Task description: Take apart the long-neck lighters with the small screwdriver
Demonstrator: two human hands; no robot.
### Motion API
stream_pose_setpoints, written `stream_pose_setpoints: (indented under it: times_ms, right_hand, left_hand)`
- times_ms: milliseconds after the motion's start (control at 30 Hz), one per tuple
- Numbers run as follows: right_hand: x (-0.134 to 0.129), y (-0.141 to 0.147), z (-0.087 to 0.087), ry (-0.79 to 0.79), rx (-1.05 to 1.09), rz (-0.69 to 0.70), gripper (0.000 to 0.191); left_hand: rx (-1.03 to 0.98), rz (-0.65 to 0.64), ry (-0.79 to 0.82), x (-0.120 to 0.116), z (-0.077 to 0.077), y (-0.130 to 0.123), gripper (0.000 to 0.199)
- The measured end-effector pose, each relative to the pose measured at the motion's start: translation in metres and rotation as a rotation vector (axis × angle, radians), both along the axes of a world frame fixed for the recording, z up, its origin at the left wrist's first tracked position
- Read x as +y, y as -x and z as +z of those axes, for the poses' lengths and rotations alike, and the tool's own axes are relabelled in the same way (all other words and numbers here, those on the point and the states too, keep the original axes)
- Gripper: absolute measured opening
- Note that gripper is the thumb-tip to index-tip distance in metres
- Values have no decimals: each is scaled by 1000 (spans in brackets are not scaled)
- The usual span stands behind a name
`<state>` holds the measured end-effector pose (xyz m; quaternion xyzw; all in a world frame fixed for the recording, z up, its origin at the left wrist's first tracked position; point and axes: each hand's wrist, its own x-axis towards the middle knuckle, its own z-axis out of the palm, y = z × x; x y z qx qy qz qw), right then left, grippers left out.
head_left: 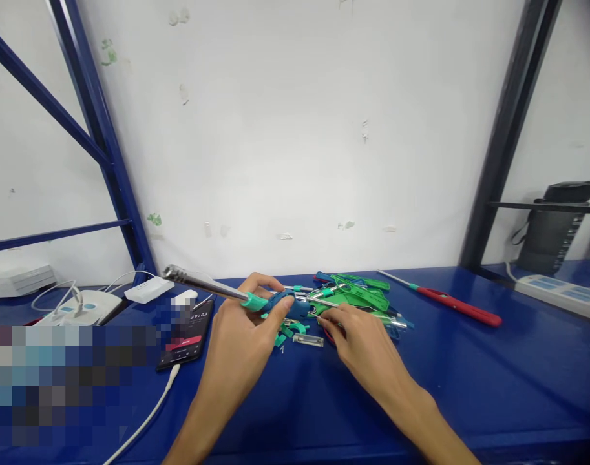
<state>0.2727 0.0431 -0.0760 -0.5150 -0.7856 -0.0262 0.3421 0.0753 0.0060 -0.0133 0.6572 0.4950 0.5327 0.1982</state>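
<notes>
My left hand (246, 339) is closed around a long-nosed lighter with a blue body (297, 306). Its metal tube (212, 284) points up and to the left, with a teal collar (254, 301) at the base. At the body's right end my right hand (360, 332) has thumb and forefinger pinched together; whatever lies between them is too small to make out. Beneath the hands lie teal plastic pieces (300, 329) and a small clear part with metal ends (308, 340). Just behind the right hand is a pile of green casing halves (365, 296) and metal tubes, partly hidden by it.
A red long-nosed lighter (462, 307) lies to the right on the blue table (295, 413). Leftward are a phone (192, 332), a white cable (147, 420) and a white power strip (94, 305). Another power strip (561, 294) and a black bag (549, 239) stand far right.
</notes>
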Motion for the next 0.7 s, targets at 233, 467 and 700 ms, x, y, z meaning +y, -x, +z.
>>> stream_pose_setpoints:
  times_ms: [233,467,700]
  right_hand:
    - [1,0,0,26,-19,6,29]
    - [1,-3,1,-2,-5,-46,23]
    - [2,-4,2,-28,31,-58,11]
  left_hand:
    - [2,-2,24,-1,3,-2,18]
    - [22,2,54,-4,2,-5,19]
    - [61,18,74,-8,5,-6,19]
